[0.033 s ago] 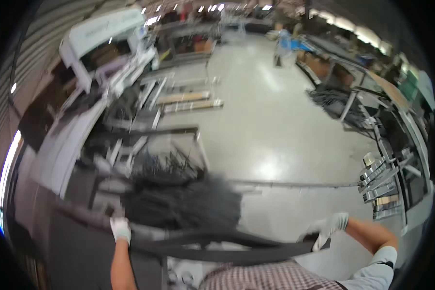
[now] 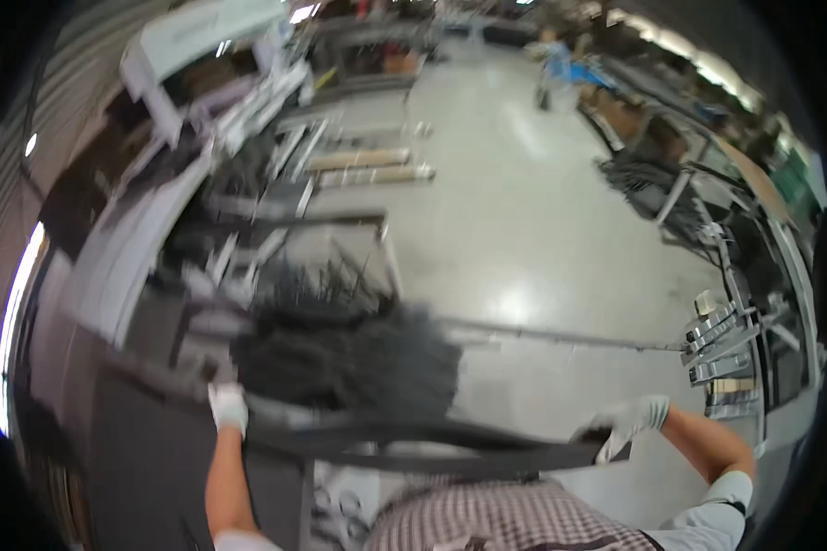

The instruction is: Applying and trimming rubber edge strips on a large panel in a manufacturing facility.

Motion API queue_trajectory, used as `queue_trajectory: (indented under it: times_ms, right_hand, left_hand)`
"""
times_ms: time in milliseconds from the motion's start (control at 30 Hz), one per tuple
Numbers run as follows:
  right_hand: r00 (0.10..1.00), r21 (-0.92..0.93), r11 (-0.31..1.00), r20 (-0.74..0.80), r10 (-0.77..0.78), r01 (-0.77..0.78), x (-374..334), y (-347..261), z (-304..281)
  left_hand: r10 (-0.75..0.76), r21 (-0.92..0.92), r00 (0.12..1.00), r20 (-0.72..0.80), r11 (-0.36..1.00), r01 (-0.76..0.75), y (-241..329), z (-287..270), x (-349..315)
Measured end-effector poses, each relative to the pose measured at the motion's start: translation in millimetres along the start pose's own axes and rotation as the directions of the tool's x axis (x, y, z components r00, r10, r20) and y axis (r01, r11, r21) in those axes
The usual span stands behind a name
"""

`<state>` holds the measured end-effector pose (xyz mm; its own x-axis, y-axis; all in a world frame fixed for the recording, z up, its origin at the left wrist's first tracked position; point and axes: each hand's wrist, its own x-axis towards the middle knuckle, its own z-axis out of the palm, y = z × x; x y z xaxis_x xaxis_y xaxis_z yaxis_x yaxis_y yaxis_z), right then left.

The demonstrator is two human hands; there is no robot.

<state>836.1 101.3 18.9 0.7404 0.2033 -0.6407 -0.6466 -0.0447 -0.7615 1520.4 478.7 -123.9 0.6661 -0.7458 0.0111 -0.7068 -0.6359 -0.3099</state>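
A long dark grey strip, of fabric or a similar soft material, stretches across in front of my body and bows upward in its middle. My right hand, in a white glove, grips the right end of the strip, with the fingers bent round its edge. My left hand, also gloved, is closed at the left part of the strip, beside a dark flat surface; blur hides its fingertips. Just beyond the strip lies a heap of dark strips, blurred, with loose ends standing up at its far side.
A white machine stands at the far left. Metal frames and wooden bars reach toward the aisle floor. A thin rail crosses ahead. At right is a rack with metal parts. A person in blue is far off.
The whole view has shifted slightly, with the far scene moving up and right. The strip's middle bows a little higher. Both hands keep their hold.
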Motion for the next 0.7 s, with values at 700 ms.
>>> queue_trajectory:
  times_ms: [700]
  right_hand:
    - [0.984, 0.328, 0.930, 0.117, 0.136, -0.168, -30, -59, 8]
  left_hand:
    - [-0.046, -0.081, 0.938, 0.342, 0.994, 0.078, 59, -101, -8]
